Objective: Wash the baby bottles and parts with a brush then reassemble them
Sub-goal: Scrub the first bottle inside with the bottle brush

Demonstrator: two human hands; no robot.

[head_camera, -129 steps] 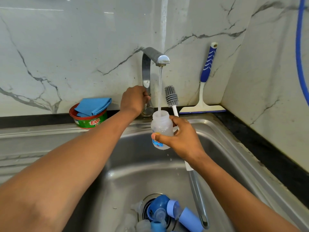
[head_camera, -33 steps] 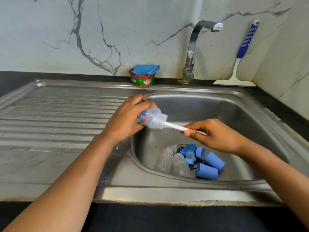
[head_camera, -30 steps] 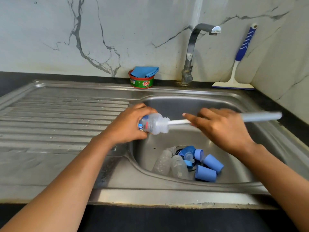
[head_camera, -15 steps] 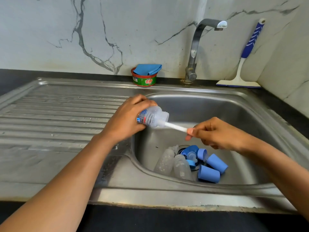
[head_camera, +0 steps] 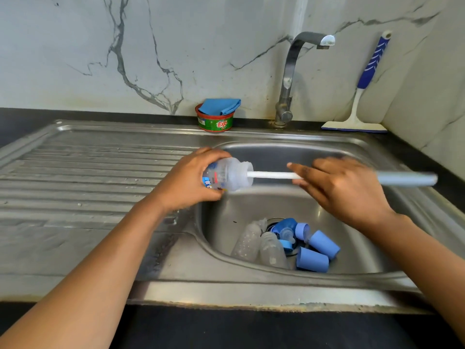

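Bottle: The bottle (head_camera: 226, 173) lay on its side in the air over the left edge of the sink (head_camera: 251, 293) basin, with its base to my left and its open neck to my right.
Long axis: It ran roughly level, left to right.
Brush: The brush (head_camera: 271, 175) lay on that same axis. Its head was inside the bottle, its white shaft came out of the neck, and its grey handle stuck out to the right past my palm.
Left hand: My left hand (head_camera: 191, 182) gripped the bottle body, fingers curled round it.
Right hand: My right hand (head_camera: 344, 190) grasped the brush where shaft met handle, forefinger laid along the shaft. It was blurred, so I could not tell the finer grip.
Nearer hand: The left was on the bottle itself. The right stood apart from the neck, with bare shaft between.
Governing relation: I judged that the next stroke had to run along the shared axis, since a tilt would press the shaft against the neck rim.
Basin: Two clear bottles (head_camera: 247, 241) and blue caps (head_camera: 312, 263) lay at the drain, below both hands.
Tap: The tap (head_camera: 289, 79) stood behind the basin, with no water visible.
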